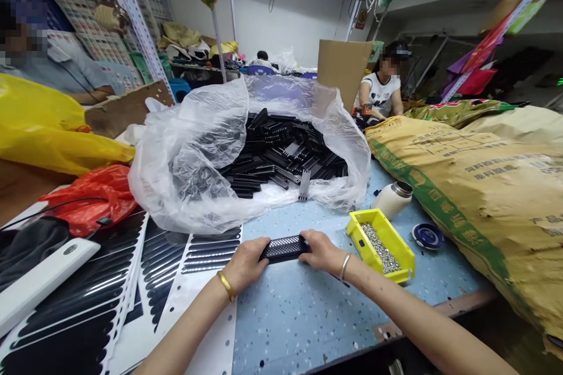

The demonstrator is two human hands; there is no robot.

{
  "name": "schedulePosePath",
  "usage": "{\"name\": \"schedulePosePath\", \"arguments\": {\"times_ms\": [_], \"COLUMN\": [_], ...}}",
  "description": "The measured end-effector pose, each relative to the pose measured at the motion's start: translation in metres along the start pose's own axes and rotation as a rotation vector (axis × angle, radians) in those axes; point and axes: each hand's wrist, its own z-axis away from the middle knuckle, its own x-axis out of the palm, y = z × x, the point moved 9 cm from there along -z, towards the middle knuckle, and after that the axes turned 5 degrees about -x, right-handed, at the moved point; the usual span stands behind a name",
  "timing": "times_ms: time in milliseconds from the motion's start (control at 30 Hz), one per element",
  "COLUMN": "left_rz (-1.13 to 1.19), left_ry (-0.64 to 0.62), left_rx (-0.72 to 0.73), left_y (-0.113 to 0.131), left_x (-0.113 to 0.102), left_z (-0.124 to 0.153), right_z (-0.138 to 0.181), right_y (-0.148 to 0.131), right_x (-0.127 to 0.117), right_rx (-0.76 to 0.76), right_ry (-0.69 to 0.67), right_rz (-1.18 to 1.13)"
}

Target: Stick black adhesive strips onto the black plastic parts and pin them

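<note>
Between my two hands is a long black plastic piece with a mesh-patterned face (285,247), held level just above the blue speckled table (281,316). My left hand (247,262) is closed on its left end, and my right hand (323,251) grips the right end. Beyond them lies an open clear plastic bag (189,170) with a heap of similar black pieces (285,149) in it. Right of my right hand stands a yellow bin (407,266) with many small metal parts (382,249).
Sheets of black strips (74,299) and a white bar-shaped object (44,281) lie at left. A cream bottle (393,199), its blue lid (428,236) and a large printed sack (475,187) are at right. Co-workers sit left and at the back right (382,91).
</note>
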Motion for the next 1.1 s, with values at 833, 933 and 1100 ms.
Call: {"name": "schedulePosePath", "arguments": {"times_ms": [833,933,1100], "left_rz": [0.202,0.344,0.587], "left_ry": [0.344,0.317,0.302], "left_rx": [-0.085,-0.091,-0.17], "left_y": [-0.003,0.005,-0.002], "left_x": [-0.054,-0.066,-0.073], "left_z": [-0.015,-0.031,-0.051], "right_z": [-0.069,-0.06,-0.059], "right_y": [0.061,0.044,0.019], "right_x": [-0.082,-0.077,-0.064], "right_rx": [0.263,0.216,0.145], "right_ry": [0.118,0.055,-0.051], "right_rz": [-0.94,-0.985,-0.909]}}
